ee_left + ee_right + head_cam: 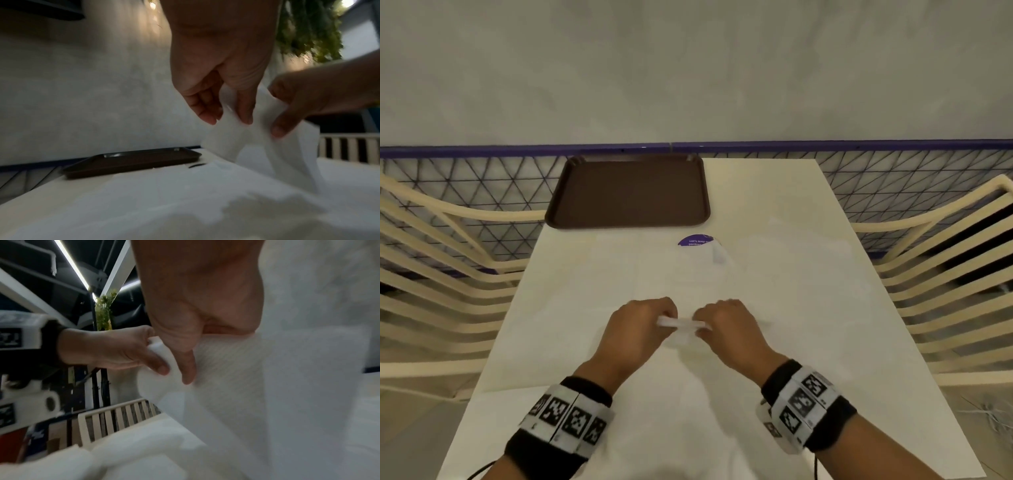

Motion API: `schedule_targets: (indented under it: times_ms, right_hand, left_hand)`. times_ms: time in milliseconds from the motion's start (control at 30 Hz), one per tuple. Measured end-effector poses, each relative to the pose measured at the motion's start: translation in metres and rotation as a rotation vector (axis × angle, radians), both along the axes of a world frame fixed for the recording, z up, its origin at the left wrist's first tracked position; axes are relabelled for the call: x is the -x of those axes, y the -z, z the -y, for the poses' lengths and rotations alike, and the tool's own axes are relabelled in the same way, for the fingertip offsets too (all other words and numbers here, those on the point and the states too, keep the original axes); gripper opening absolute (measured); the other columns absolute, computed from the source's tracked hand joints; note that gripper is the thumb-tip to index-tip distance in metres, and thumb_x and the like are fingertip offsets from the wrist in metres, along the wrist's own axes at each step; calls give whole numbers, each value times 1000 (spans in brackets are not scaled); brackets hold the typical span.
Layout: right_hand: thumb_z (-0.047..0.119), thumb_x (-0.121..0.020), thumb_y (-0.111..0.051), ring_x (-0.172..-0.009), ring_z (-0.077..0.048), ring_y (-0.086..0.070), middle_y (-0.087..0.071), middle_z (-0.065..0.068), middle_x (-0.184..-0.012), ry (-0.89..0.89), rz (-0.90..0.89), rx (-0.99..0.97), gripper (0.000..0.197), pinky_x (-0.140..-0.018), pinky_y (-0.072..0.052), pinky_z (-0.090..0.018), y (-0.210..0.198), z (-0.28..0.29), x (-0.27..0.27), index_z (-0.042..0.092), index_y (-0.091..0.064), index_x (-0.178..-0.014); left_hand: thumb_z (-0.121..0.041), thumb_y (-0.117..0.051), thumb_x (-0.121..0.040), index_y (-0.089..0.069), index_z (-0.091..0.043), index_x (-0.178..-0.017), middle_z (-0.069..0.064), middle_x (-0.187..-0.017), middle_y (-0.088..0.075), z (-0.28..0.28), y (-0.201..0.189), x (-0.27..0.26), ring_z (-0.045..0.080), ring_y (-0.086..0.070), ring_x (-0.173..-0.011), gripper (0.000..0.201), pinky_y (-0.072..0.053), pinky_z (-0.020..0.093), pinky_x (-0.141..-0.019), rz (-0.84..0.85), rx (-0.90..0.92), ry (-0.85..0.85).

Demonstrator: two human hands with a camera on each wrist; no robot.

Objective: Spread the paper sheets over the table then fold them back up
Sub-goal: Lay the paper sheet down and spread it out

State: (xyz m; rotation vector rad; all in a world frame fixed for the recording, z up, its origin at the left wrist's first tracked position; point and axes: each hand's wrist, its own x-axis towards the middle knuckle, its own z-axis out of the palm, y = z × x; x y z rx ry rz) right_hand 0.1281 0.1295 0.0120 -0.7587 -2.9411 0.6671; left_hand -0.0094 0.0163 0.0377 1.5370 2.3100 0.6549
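Observation:
Thin white paper sheets [619,274] lie spread over the cream table [808,192]. Both hands are raised together over the table's middle, pinching one white sheet [683,325] between them. My left hand [643,322] pinches its left end between thumb and fingers; in the left wrist view the left hand [226,116] holds the paper [236,138] as it hangs down to the table. My right hand [722,325] pinches the right end; in the right wrist view the right hand [185,366] has its thumb on the hanging sheet [226,369].
A brown tray [628,192] lies at the table's far left. A purple round sticker [697,241] shows partly under the paper. Cream slatted chairs [448,291] stand on both sides, with a wire mesh fence [893,178] and grey wall behind.

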Motion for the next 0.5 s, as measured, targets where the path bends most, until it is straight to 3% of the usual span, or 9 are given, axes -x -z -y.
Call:
schedule_targets:
  times_ms: [67,167,267,333,400,467,500]
  right_hand:
    - [23,-85,-61,-78,-21,-56,-63,-3,-78,85,-22,146,11,-65,-35,-30,-8,1,6,13,-63,-80]
    - [20,-77,-71,-61,-15,-44,-48,-2,-62,185,-67,460,21,-54,-30,-25,-17,3,15,8,-59,-65]
    - [16,-73,-76,-61,-15,-45,-49,-5,-64,251,-124,722,25,-56,-32,-25,-23,14,30,-2,-60,-67]
    - [17,-72,-78,-63,-20,-51,-57,-9,-67,270,-154,834,25,-58,-36,-27,-20,28,45,-3,-63,-71]
    - [18,-72,-79,-72,-29,-65,-70,-13,-81,287,-138,902,21,-61,-48,-33,-12,48,62,1,-69,-80]
    - [20,-73,-78,-83,-30,-69,-72,-16,-91,281,-72,915,22,-68,-55,-37,-1,74,78,3,-71,-86]
    - [21,-75,-76,-82,-30,-69,-72,-18,-91,268,-32,909,25,-68,-57,-37,7,87,85,0,-70,-87]
  left_hand:
    - [-20,-74,-75,-63,-24,-68,-6,-65,-65,19,-13,15,11,-59,-61,14,-43,21,-56,197,-80,-156]
    - [-15,-80,-69,-66,-14,-63,-6,-55,-65,52,-21,39,6,-58,-51,15,-40,12,-47,406,-150,-383]
    - [-7,-75,-74,-68,-21,-69,-18,-54,-67,93,-15,61,-3,-63,-53,16,-45,6,-48,616,-194,-508]
    - [-7,-71,-78,-70,-4,-71,-8,-62,-69,124,-6,79,7,-64,-58,8,-49,12,-53,677,-201,-602]
    - [-12,-71,-79,-61,17,-73,14,-66,-62,156,7,97,23,-58,-61,30,-47,23,-57,685,-222,-680]
    - [-20,-72,-79,-59,17,-75,23,-67,-63,187,16,108,27,-58,-58,39,-45,26,-58,636,-196,-736]
    - [-21,-72,-79,-61,13,-70,18,-62,-64,200,19,112,20,-58,-54,37,-43,22,-55,615,-171,-758]
